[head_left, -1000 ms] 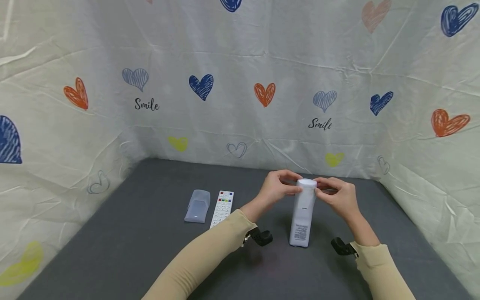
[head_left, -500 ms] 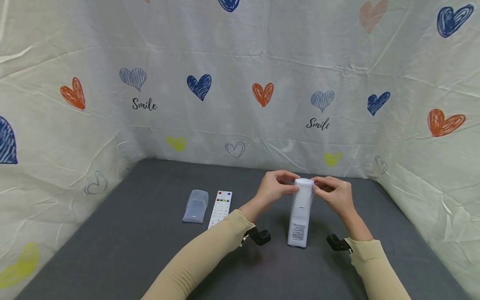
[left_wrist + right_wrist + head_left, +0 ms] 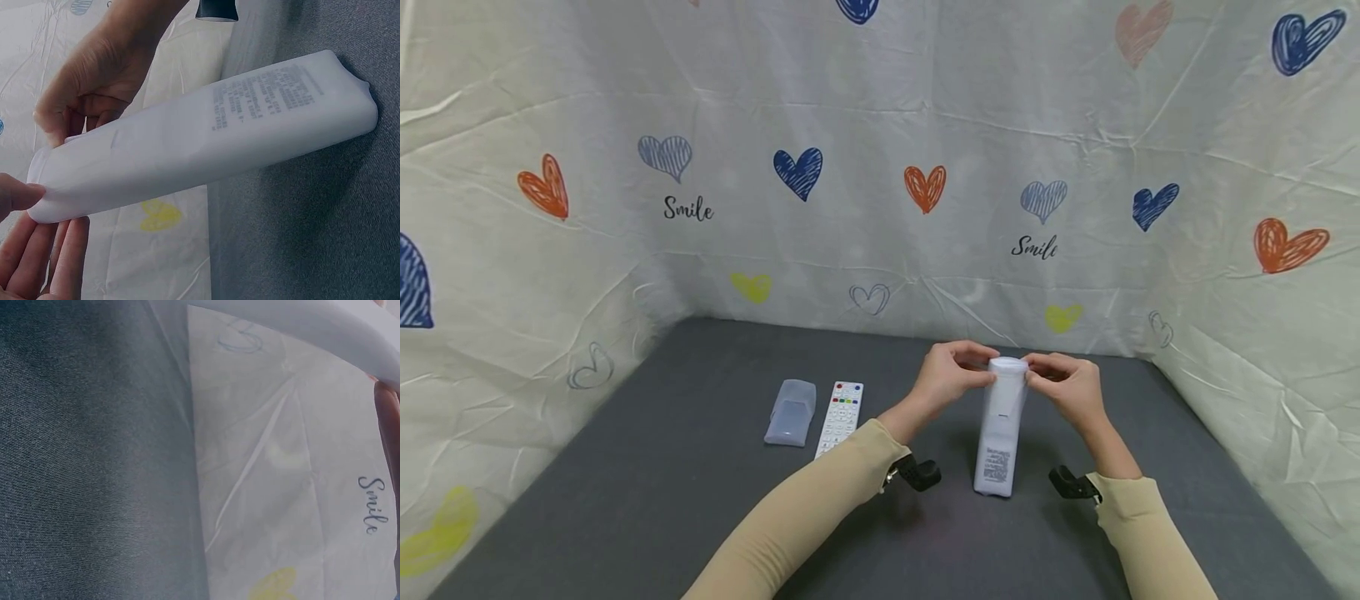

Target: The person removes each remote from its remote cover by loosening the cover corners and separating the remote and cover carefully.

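A white remote in a translucent sleeve (image 3: 1000, 433) stands nearly upright, its lower end on the grey table (image 3: 662, 483). My left hand (image 3: 951, 375) pinches its top end from the left. My right hand (image 3: 1063, 383) pinches the same end from the right. In the left wrist view the sleeved remote (image 3: 206, 137) slants across, printed label facing out, with my left hand (image 3: 31, 215) at its end and my right hand (image 3: 94, 75) behind it. The right wrist view catches only an edge of the remote (image 3: 300, 325) and the table.
A second white remote with coloured buttons (image 3: 842, 414) lies left of my hands, and a translucent sleeve (image 3: 792, 412) lies beside it. White cloth walls printed with hearts (image 3: 880, 208) close in the table at the back and on both sides.
Both hands and the upright remote keep the same pose; only the head view has drifted slightly.
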A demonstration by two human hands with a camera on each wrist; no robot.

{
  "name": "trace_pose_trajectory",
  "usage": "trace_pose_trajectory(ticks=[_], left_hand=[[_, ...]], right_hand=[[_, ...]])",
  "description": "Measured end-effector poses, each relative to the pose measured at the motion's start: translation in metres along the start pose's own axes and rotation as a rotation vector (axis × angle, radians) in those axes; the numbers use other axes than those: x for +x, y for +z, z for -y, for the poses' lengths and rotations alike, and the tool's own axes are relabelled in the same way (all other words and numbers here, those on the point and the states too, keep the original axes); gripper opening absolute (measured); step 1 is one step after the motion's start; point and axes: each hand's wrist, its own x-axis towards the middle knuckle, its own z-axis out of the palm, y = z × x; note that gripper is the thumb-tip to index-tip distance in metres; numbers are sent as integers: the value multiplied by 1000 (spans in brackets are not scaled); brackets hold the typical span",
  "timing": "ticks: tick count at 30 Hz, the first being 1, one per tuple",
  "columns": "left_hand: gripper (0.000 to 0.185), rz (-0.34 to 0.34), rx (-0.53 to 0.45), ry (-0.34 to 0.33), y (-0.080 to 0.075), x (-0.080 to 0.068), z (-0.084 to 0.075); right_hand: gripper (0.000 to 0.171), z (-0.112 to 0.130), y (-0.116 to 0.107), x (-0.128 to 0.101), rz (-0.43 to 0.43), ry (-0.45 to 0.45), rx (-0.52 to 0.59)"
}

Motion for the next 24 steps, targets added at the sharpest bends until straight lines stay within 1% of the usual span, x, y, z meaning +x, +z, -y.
trace_pose_trajectory(ticks=[6,9,17,24], left_hand=[[25,11,46,39,-2,0,-1],[25,20,80,74,-4,0,1],[24,29,304,202,-7,1,1],[22,20,360,259,-9,0,1]], right_hand=[[19,0,1,1,-3,-1,6],[19,0,2,1,-3,-8,5],[18,-1,5,1,-14,-44,15],[18,-1,8,2,-14,-67,21]])
